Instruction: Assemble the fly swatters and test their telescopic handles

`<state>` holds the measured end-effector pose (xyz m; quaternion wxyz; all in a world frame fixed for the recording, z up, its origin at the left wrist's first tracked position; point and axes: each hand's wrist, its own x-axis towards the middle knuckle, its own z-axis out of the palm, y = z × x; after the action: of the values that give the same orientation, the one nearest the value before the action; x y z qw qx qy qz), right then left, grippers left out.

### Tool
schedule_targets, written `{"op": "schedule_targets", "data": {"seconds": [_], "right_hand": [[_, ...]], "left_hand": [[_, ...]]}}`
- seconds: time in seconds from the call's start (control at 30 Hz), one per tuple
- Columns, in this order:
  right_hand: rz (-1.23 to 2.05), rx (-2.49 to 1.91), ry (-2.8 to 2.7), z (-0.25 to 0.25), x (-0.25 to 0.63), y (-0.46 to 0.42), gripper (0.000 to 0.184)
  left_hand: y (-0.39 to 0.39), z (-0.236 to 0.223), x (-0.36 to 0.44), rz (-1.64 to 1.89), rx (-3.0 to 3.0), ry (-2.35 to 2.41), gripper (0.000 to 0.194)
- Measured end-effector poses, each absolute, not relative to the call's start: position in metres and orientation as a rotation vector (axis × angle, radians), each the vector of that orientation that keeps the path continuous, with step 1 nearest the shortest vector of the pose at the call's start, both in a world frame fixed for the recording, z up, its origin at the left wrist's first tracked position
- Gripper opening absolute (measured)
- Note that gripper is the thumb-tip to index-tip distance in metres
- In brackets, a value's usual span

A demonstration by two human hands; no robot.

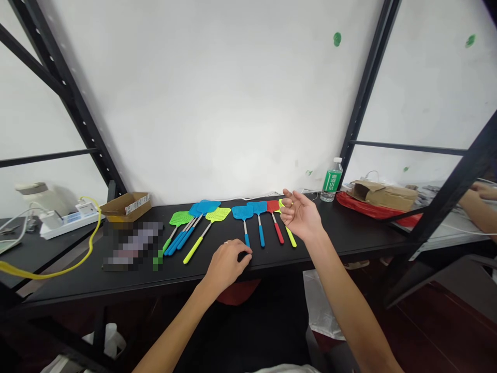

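My left hand (pixel 229 261) is at the table's front edge, thumb and forefinger closed around the lower handle end of a blue fly swatter (pixel 243 213). My right hand (pixel 303 215) is raised with its palm turned inward and fingers loosely apart, holding nothing. It partly hides the head of a yellow-green fly swatter (pixel 290 237). Between the hands lie another blue fly swatter (pixel 261 233) and a red fly swatter (pixel 276 225). Left of them, several blue fly swatters (pixel 188 235) overlap between a green fly swatter (pixel 179 218) and a yellow fly swatter (pixel 194 249).
A black tabletop (pixel 306 259) runs along a white wall. An opened cardboard box (pixel 126 207) and a power strip (pixel 70 225) stand left. A water bottle (pixel 332 180) is at back right, near a brown carton (pixel 384 196) on red plastic. Another person's arm (pixel 479 204) shows far right.
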<state>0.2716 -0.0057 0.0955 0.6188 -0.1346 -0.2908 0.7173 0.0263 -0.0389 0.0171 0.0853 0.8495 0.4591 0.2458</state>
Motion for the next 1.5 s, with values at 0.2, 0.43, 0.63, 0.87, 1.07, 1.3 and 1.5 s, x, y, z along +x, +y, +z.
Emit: {"op": "schedule_targets", "data": {"seconds": [0.2,0.43,0.63,0.87,1.07,1.3,1.5], "right_hand": [[1.652,-0.297,-0.642,0.095,0.27,-0.006,0.017],[1.638,-0.306,-0.659,0.094,0.269,-0.007,0.016],[1.64,-0.307,-0.674,0.094,0.269,-0.006,0.016],[1.315,-0.572,-1.045,0.087,0.267,-0.002,0.023],[0.535,-1.196,-2.139,0.057,0.245,0.002,0.022],[0.133,-1.539,-2.298,0.034,0.231,0.013,0.02],[0.222,-1.662,-2.287,0.039,0.232,0.009,0.026]], "left_hand": [[-0.035,0.007,0.027,0.733,2.564,1.36,0.037],[-0.033,0.0,0.026,0.676,2.608,1.369,0.043],[-0.035,0.0,0.028,0.596,2.669,1.357,0.049],[-0.035,0.0,0.028,0.577,2.692,1.364,0.048],[-0.037,0.003,0.029,0.571,2.726,1.359,0.047],[-0.037,-0.001,0.031,0.569,2.755,1.354,0.048],[-0.04,-0.007,0.034,0.592,2.786,1.347,0.047]]}}
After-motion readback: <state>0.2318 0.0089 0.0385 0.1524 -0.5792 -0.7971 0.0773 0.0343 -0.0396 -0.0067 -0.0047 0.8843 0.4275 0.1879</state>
